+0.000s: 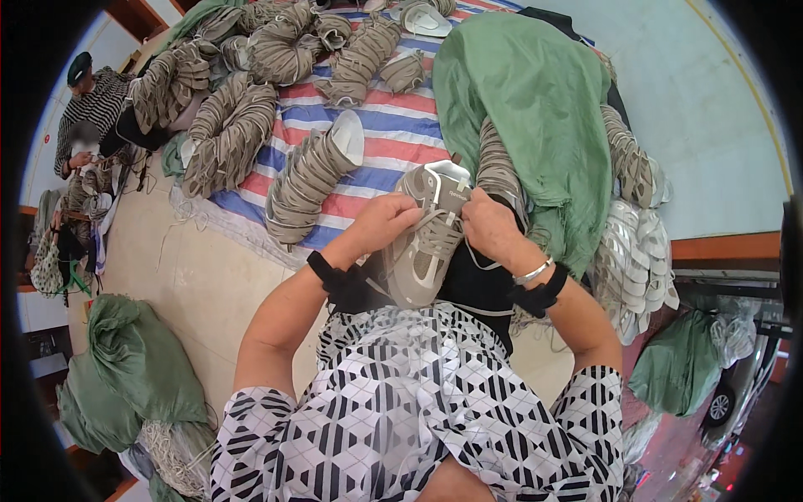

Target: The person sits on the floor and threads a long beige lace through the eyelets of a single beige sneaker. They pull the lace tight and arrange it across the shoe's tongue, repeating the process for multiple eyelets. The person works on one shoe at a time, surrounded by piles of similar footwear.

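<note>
A grey-beige sneaker (413, 266) rests over my lap, toe toward me and its pale-lined opening facing away. Pale laces cross its tongue. On its left side, my left hand (385, 221) is closed, thumb and fingers pinching a shoelace by the upper eyelets. Opposite it, my right hand (495, 227) pinches the shoelace at the right edge of the collar, and a loose length hangs below the fingers. The fingertips of both hands are partly hidden.
A striped sheet (389, 125) bears several rows of stacked shoe uppers (305, 180). Green cloth (523, 109) covers more at the right; whitish uppers (633, 263) hang beside it. A stuffed green sack (134, 368) stands lower left. Another person (92, 113) sits at the far left.
</note>
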{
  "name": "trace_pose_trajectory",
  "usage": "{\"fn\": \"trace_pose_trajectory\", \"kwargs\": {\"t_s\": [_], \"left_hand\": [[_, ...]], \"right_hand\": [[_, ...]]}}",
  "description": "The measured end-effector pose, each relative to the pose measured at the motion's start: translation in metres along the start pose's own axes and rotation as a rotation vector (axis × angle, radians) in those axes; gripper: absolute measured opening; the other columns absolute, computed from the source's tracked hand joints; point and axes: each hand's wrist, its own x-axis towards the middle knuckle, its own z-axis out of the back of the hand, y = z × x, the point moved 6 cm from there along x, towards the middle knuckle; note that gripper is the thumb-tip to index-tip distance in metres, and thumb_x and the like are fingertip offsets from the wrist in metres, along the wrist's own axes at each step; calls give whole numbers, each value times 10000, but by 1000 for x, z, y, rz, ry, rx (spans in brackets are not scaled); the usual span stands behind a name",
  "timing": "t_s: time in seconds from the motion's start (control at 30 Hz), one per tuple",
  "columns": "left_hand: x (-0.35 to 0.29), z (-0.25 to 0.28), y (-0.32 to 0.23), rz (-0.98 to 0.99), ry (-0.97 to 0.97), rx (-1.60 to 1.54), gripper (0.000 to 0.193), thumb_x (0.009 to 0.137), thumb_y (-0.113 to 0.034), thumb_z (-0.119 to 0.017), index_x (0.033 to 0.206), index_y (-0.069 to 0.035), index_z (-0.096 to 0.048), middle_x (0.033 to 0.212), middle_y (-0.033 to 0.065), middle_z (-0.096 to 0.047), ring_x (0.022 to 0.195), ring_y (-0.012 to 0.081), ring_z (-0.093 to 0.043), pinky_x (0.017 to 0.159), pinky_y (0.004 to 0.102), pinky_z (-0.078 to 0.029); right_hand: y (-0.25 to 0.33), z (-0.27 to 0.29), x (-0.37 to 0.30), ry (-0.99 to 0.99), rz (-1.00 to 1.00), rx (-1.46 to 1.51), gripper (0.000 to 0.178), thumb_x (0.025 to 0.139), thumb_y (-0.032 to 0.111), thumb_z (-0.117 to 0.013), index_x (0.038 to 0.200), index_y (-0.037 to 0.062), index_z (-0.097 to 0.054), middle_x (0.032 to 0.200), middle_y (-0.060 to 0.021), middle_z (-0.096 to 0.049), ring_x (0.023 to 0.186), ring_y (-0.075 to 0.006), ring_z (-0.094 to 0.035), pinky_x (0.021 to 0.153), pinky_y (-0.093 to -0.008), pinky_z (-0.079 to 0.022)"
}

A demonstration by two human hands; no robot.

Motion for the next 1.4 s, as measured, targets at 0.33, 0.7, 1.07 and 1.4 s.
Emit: {"fn": "trace_pose_trajectory", "kwargs": {"t_s": [0.33, 0.7, 1.07, 1.4], "left_hand": [[10, 1, 1, 211, -101, 109, 267, 853, -265, -585, 725, -34, -619, 685, 59, -550, 684, 198, -538, 626, 330, -430], [39, 18, -78, -599, 157, 665, 312, 643, -76, -745, 903, -79, -572, 977, 74, -536, 925, 282, -544, 802, 407, -467], [70, 6, -76, -457, 597, 819, 275, 624, -69, -719, 834, -88, -542, 875, 64, -524, 935, 282, -540, 716, 388, -486], [54, -22, -92, -607, 301, 694, 169, 763, -216, -681, 916, -144, -672, 873, 69, -580, 887, 275, -520, 833, 410, -371]], "right_hand": [[-49, 25, -5, -238, -180, 1889, 143, 956, 183, -508, 949, 55, -570, 645, -8, -524, 553, -108, -511, 513, -253, -436], [-34, 18, -39, -207, -289, 1589, 185, 957, 144, -520, 1034, 7, -617, 737, -4, -593, 593, -52, -527, 567, -175, -456], [3, 6, -31, -313, -34, 251, 148, 829, 169, -612, 866, 36, -562, 701, -169, -618, 681, -358, -626, 564, -415, -491], [9, 31, -60, -529, 251, -90, 111, 750, 80, -573, 855, 76, -537, 654, -41, -508, 602, -199, -578, 527, -323, -457]]}}
